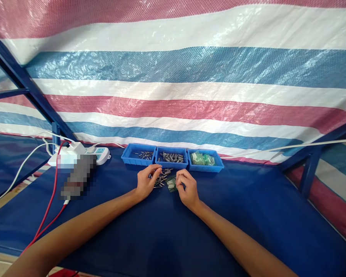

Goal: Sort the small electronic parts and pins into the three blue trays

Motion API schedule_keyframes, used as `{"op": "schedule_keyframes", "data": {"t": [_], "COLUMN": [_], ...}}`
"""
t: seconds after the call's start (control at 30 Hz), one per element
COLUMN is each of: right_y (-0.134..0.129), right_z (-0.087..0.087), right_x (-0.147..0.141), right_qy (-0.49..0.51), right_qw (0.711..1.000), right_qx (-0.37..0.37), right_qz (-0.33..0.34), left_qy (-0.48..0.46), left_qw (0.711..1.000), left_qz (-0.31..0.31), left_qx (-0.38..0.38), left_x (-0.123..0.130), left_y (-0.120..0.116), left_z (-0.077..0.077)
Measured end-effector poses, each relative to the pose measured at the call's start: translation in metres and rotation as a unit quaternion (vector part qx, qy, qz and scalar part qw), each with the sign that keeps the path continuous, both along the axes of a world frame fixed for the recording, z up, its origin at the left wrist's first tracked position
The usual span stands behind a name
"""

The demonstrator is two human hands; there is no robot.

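My left hand (147, 181) has thumb and forefinger pinched together over the table; a tiny thing shows at their tips, too small to name. Just right of it lies a loose pile of thin metal pins (160, 180), perhaps rivets. My right hand (188, 189) is closed with its fingers curled, at the edge of a small clear plastic bag (171, 184) with pale pieces in it. Whether the fingers grip the bag or something else is hidden. Behind the hands stand three blue bins in a row: the left bin (127, 157) holds metal pins, the middle bin (173, 165) grey cylinders, the right bin (206, 168) greenish plastic bags.
A white power strip (103, 154) with plugs and cables sits at the back left of the blue table (127, 238). Beside it lies a blurred-out dark object (79, 177) with a red cable (53, 184). Striped sheeting (173, 111) hangs behind, between blue frame posts.
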State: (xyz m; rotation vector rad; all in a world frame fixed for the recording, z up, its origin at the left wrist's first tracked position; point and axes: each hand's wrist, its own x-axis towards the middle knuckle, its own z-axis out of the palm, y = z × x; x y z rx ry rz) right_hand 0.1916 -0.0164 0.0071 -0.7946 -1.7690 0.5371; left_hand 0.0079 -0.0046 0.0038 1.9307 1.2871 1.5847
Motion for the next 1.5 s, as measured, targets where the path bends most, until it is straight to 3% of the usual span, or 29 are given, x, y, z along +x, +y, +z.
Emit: {"op": "schedule_keyframes", "data": {"t": [0.47,0.7,0.97,1.23,1.5], "right_y": [-0.0003,0.0000,-0.0014,-0.0007,0.0004], "right_z": [0.0010,0.0026,0.0051,0.0057,-0.0007], "right_x": [0.0003,0.0002,0.0019,0.0016,-0.0006], "right_qy": [0.006,0.003,0.009,0.014,0.015], "right_qw": [0.997,0.997,0.993,0.996,0.995], "right_qx": [-0.040,-0.037,-0.085,-0.069,-0.095], "right_qz": [0.072,0.062,0.076,0.056,0.026], "left_qy": [0.016,0.024,0.025,0.040,0.092], "left_qw": [1.000,1.000,1.000,0.999,0.989], "left_qz": [0.008,-0.001,-0.007,-0.012,-0.085], "left_qx": [0.011,0.013,0.016,0.029,0.075], "left_x": [-0.0012,-0.0014,-0.0012,-0.0009,-0.0014], "left_y": [0.0024,0.0024,0.0022,0.0020,0.0035], "left_z": [-0.0049,-0.0044,-0.0030,-0.0026,0.0011]}}
